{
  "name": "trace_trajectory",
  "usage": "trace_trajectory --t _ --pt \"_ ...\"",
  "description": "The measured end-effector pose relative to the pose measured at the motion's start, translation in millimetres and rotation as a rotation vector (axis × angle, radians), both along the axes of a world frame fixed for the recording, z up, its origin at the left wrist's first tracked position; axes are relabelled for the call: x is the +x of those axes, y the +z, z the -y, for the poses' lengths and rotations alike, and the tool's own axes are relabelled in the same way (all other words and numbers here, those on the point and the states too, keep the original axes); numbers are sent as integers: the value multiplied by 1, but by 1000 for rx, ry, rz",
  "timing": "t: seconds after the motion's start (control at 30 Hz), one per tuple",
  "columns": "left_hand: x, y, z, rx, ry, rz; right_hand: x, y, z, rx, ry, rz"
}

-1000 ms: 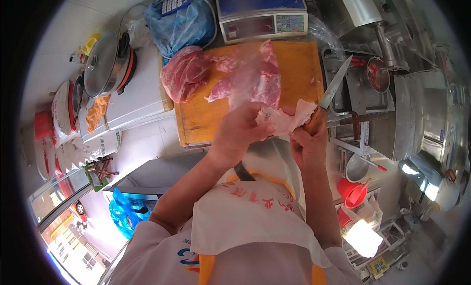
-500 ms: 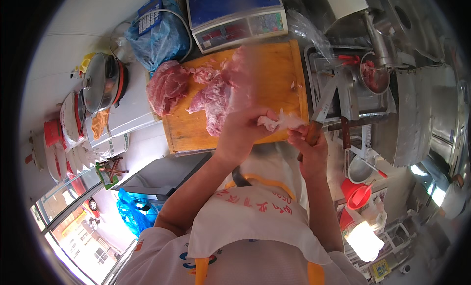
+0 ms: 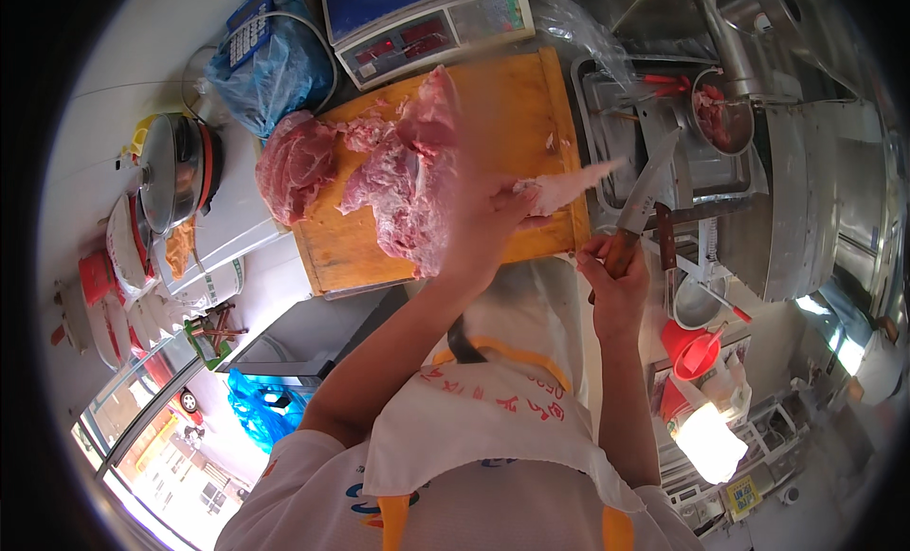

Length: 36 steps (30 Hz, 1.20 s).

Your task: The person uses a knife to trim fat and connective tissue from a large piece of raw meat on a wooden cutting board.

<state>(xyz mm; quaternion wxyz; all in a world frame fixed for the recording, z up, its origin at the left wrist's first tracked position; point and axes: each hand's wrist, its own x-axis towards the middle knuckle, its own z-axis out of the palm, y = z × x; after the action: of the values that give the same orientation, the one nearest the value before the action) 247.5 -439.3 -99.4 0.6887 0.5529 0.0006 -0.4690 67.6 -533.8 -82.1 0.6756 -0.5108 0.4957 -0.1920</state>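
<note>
My left hand [image 3: 491, 219], partly blurred, is closed on one end of a pale pink strip of meat [image 3: 567, 187] over the right side of the wooden cutting board [image 3: 540, 110]. The strip's tapered free end points right, past the board's edge. My right hand [image 3: 618, 278] grips the wooden handle of a knife [image 3: 648, 183] just off the board's right corner, its blade slanting up and away. A large piece of raw meat [image 3: 403, 191] lies on the board left of my left hand, and a rounder chunk [image 3: 296, 167] rests at the board's left edge.
Beyond the board stands a scale [image 3: 431, 35], with a blue plastic bag [image 3: 275, 82] to its left. On the right are a metal tray [image 3: 592, 125], a second knife [image 3: 666, 236] and a meat grinder [image 3: 730, 54] above a bowl of meat pieces [image 3: 711, 115]. A lidded pan [image 3: 171, 177] sits at left.
My hands have moved apart; the right one with the knife shifted right and slightly down. The meat strip, bunched between both hands before, now stretches out from my left hand alone.
</note>
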Motion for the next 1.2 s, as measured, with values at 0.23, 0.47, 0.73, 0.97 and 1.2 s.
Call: trace_trajectory --t 0.23,0.47,0.73,0.97,1.2 --pt "-20 -65 -7 677 -234 592 -15 -11 -17 29 130 -276" --pt "-27 -83 -24 616 -227 652 -17 -24 -46 -277 445 -411" --pt "-25 -82 -26 619 -221 662 -27 -42 -63 -387 642 -472" --pt "-28 -88 -27 658 -152 671 -30 -42 -72 -463 681 -469" --pt "-26 -79 -24 695 -202 759 -27 -54 -82 -548 753 -563"
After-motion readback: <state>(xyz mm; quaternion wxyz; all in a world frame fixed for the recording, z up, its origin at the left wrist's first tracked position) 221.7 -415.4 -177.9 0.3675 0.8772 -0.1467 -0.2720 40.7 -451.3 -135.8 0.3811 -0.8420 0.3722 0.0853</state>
